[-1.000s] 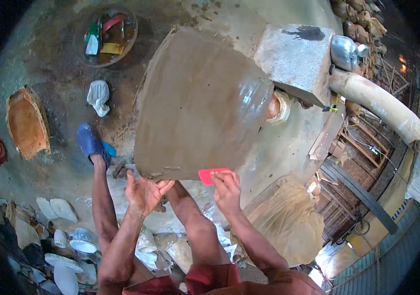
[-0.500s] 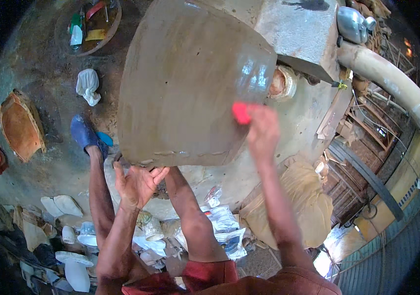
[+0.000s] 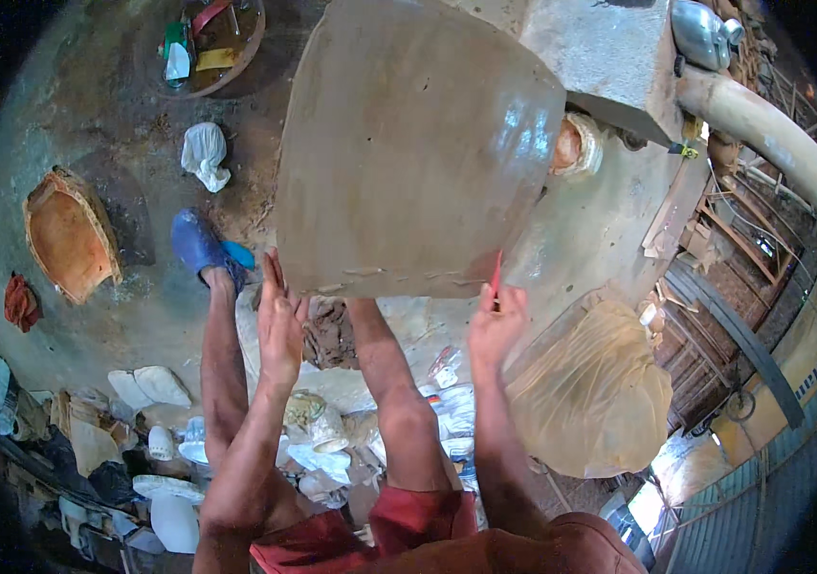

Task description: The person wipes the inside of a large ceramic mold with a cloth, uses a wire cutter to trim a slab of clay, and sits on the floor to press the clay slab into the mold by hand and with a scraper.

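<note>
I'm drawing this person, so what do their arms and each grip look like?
The left arm and right arm look bare and slim, with no cables. The left grip and right grip wear no gloves. A dark red top covers the right shoulder; I can't see a left sleeve.

A crumpled red cloth (image 3: 20, 302) lies near a hollow, orange-lined form (image 3: 69, 237); a silvery metal pot (image 3: 699, 36) sits beside a pale block (image 3: 598, 55).

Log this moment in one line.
Left hand: open, by clay, lower left | Right hand: holding red scraper, clay's lower right
</note>
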Action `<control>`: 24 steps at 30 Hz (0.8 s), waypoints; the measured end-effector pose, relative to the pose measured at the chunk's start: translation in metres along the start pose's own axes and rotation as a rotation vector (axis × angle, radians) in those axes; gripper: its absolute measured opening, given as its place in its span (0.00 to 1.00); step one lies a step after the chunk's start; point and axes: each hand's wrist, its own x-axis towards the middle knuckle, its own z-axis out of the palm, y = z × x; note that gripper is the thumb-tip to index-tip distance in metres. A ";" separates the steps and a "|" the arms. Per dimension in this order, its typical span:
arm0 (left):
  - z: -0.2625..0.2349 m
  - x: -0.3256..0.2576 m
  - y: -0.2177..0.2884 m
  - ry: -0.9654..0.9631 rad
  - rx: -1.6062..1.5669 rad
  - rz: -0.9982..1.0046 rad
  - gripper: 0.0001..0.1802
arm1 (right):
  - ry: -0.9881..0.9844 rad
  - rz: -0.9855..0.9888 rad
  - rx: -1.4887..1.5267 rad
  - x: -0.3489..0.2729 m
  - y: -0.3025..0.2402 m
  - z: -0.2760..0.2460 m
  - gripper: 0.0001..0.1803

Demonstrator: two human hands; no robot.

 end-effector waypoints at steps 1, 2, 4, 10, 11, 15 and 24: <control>-0.002 0.001 0.001 -0.049 0.107 0.066 0.55 | -0.005 -0.010 -0.027 -0.012 -0.002 0.015 0.06; -0.006 0.001 0.001 -0.087 0.228 0.133 0.58 | 0.011 0.020 0.021 -0.021 -0.019 0.028 0.06; 0.006 -0.005 -0.002 -0.087 0.244 0.173 0.59 | 0.045 0.036 0.156 -0.039 -0.062 0.045 0.06; -0.050 -0.012 -0.027 -0.043 0.207 0.041 0.67 | -0.104 -0.135 0.263 -0.089 -0.183 0.073 0.28; -0.032 -0.009 -0.014 -0.058 0.198 0.036 0.67 | -0.125 -0.226 0.264 -0.088 -0.187 0.074 0.27; 0.003 -0.008 0.018 -0.288 0.113 0.098 0.69 | -0.224 -0.347 0.376 -0.073 -0.172 0.057 0.19; 0.016 0.000 0.027 -0.216 0.218 0.205 0.72 | 0.325 0.035 -0.181 0.122 -0.040 0.004 0.11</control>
